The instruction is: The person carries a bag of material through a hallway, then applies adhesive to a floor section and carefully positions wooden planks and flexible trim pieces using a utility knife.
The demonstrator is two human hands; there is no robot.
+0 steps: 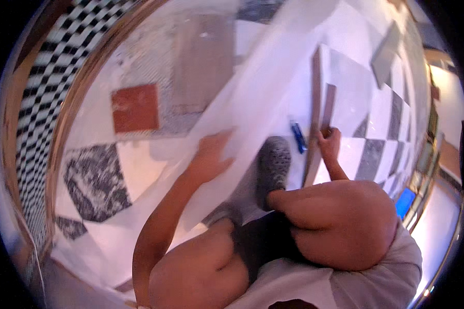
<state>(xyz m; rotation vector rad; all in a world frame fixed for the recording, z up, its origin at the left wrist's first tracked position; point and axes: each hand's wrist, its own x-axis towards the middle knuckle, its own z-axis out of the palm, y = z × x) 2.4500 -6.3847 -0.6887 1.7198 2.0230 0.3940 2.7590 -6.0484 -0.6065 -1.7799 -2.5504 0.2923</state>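
Note:
My left hand (214, 156) lies with its fingers spread on a translucent whitish sheet (252, 77) that runs diagonally over the floor. It holds nothing. My right hand (329, 141) is closed around the near end of a short, flat brown strip (329, 103). Just left of that strip lies a longer brown strip (315, 87), roughly parallel to it. A slim blue tool (298, 137) rests between the long strip and my foot in a grey speckled sock (274, 167); its exact kind is unclear.
Black-and-white checkered tiles (98, 180) cover the floor. Beyond my left hand are a red square tile (135, 108) and a brown board (203, 62). A grey flat piece (385, 54) lies at the far right. A small-checked surface (41, 92) with a brown border curves along the left.

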